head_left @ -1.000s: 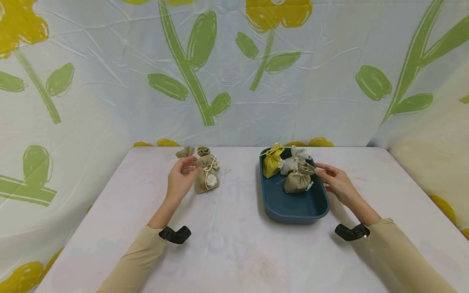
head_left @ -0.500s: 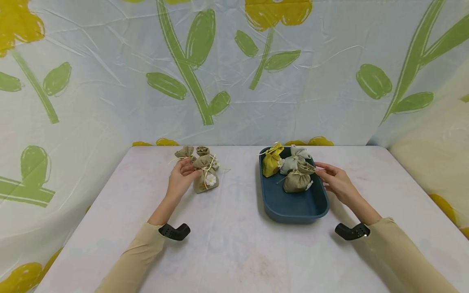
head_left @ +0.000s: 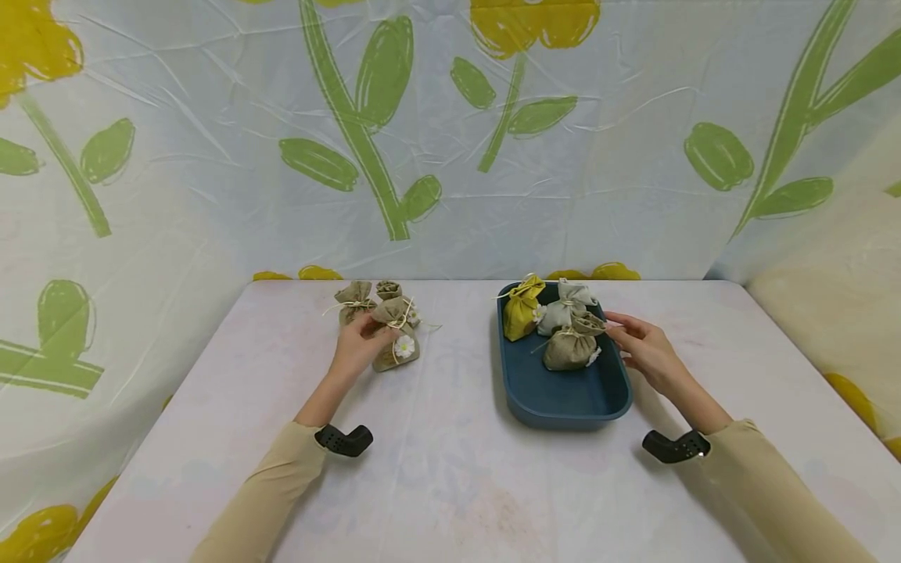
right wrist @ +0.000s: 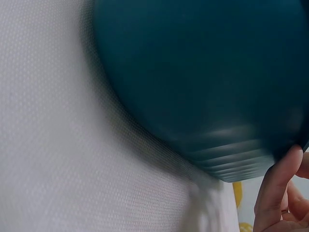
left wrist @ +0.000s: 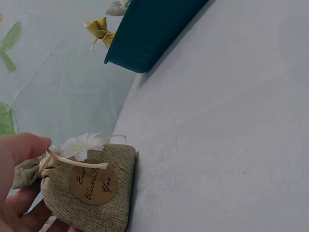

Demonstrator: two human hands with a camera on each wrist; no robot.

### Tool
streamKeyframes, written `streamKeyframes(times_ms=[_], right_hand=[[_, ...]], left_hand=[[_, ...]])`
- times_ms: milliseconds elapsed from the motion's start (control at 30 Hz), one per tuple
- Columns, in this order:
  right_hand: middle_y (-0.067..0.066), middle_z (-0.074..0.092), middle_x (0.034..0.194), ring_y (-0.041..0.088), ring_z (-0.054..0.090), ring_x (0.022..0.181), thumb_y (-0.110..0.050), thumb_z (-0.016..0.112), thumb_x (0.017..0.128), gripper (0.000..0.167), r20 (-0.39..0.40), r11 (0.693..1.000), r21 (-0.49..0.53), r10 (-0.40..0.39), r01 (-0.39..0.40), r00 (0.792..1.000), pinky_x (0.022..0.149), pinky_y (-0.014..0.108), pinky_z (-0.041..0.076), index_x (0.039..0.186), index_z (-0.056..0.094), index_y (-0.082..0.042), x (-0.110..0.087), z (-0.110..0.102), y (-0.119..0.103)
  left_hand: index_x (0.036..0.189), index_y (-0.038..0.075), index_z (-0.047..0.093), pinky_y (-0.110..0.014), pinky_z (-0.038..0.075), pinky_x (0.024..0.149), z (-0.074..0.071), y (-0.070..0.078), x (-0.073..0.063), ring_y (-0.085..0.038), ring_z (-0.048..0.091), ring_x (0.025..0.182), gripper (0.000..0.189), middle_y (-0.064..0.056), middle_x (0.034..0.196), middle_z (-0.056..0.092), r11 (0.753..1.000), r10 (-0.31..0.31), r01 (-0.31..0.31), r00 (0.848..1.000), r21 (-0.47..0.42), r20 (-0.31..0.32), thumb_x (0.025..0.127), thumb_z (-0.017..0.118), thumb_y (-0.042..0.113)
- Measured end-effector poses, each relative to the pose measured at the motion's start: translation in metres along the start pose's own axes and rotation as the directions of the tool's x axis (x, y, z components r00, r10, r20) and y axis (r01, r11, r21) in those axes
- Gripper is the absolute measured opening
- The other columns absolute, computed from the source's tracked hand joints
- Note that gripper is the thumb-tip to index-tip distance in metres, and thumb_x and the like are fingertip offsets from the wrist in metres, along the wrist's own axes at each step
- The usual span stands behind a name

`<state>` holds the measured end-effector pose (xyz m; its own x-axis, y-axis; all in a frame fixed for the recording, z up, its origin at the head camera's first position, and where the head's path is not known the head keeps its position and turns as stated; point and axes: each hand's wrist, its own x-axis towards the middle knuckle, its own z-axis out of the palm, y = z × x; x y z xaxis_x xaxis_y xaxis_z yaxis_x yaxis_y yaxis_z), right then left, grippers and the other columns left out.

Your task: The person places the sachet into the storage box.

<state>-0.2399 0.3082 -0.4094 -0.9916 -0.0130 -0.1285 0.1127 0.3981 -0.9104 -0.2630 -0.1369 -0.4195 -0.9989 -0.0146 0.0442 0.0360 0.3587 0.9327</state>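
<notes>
While the left hand point(head_left: 357, 341) pinches the neck of a pouch point(left wrist: 60, 195) at nine o'clock from the tray point(head_left: 552, 395), the pouch's round label point(left wrist: 91, 187) reads "Best Wishes F… You", a cord point(left wrist: 79, 161) crossing it. With relaxed fingers point(head_left: 629, 322), the right hand point(head_left: 649, 353) touches the tray's rim at two o'clock. Inside sit a yellow pouch point(head_left: 519, 319), a grey pouch point(head_left: 558, 315) and a tan pouch point(head_left: 568, 352).

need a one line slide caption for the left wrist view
Left hand holding a burlap pouch that bears a white flower and a round label, with a blue-green tray beyond.
</notes>
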Motion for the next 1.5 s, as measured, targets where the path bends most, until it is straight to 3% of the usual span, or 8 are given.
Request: streamKeyframes(times_ms=[333,733,967,1133,1267,1500], right_hand=[[-0.023,0.053,0.085,0.001,0.044,0.072,-0.038,0.05,0.099,0.065,0.0,1.0,0.023,-0.003,0.003,1.0,0.057,0.019,0.042,0.148,0.031,0.0,-0.003,-0.001,0.0],[-0.023,0.052,0.085,0.0,0.045,0.073,-0.037,0.049,0.1,0.064,-0.001,0.999,0.029,0.021,-0.021,1.0,0.058,0.02,0.043,0.149,0.029,-0.002,-0.001,-0.001,-0.001],[-0.024,0.052,0.087,0.0,0.045,0.075,-0.033,0.048,0.101,0.062,0.01,0.999,0.039,0.033,-0.033,0.999,0.059,0.02,0.044,0.15,0.027,-0.001,0.002,-0.001,0.001],[-0.024,0.053,0.087,0.0,0.045,0.074,-0.035,0.049,0.1,0.064,0.011,0.999,0.044,0.027,-0.027,1.0,0.059,0.02,0.043,0.15,0.028,-0.001,0.0,0.0,0.0],[-0.024,0.054,0.087,0.0,0.045,0.073,-0.036,0.05,0.099,0.064,0.006,0.999,0.044,0.019,-0.019,1.0,0.058,0.019,0.043,0.149,0.03,-0.002,-0.001,0.001,0.0],[-0.024,0.054,0.085,-0.001,0.046,0.071,-0.035,0.051,0.099,0.062,0.003,0.998,0.056,-0.005,0.005,1.0,0.057,0.019,0.043,0.148,0.032,-0.001,-0.001,-0.001,0.001]], left_hand=[[0.118,-0.001,0.064,-0.042,0.05,0.094,0.003,0.003,-0.005,-0.03,0.059,0.111,0.041,-0.019,0.116,0.064,0.991,0.059,-0.059,0.998,0.123,0.003,0.086,0.073,0.023],[0.116,-0.001,0.067,-0.041,0.052,0.092,0.006,0.003,-0.01,-0.03,0.061,0.109,0.039,-0.019,0.114,0.066,0.984,0.095,-0.087,0.995,0.155,-0.041,0.085,0.074,0.022],[0.106,0.001,0.071,-0.034,0.052,0.083,0.008,0.004,-0.015,-0.026,0.063,0.102,0.03,-0.016,0.106,0.07,0.971,0.157,-0.14,0.985,0.194,-0.077,0.082,0.075,0.02],[0.107,0.003,0.073,-0.036,0.054,0.082,0.008,0.005,-0.017,-0.025,0.064,0.099,0.032,-0.013,0.106,0.07,0.964,0.198,-0.18,0.978,0.198,-0.071,0.079,0.079,0.017],[0.104,0.001,0.074,-0.039,0.056,0.08,0.008,0.006,-0.018,-0.027,0.066,0.096,0.03,-0.015,0.102,0.071,0.947,0.262,-0.241,0.962,0.214,-0.076,0.077,0.08,0.012],[0.105,-0.006,0.072,-0.038,0.059,0.072,0.015,0.011,-0.019,-0.031,0.068,0.096,0.034,-0.021,0.104,0.071,0.909,0.384,-0.347,0.913,0.233,-0.138,0.077,0.08,0.012]])
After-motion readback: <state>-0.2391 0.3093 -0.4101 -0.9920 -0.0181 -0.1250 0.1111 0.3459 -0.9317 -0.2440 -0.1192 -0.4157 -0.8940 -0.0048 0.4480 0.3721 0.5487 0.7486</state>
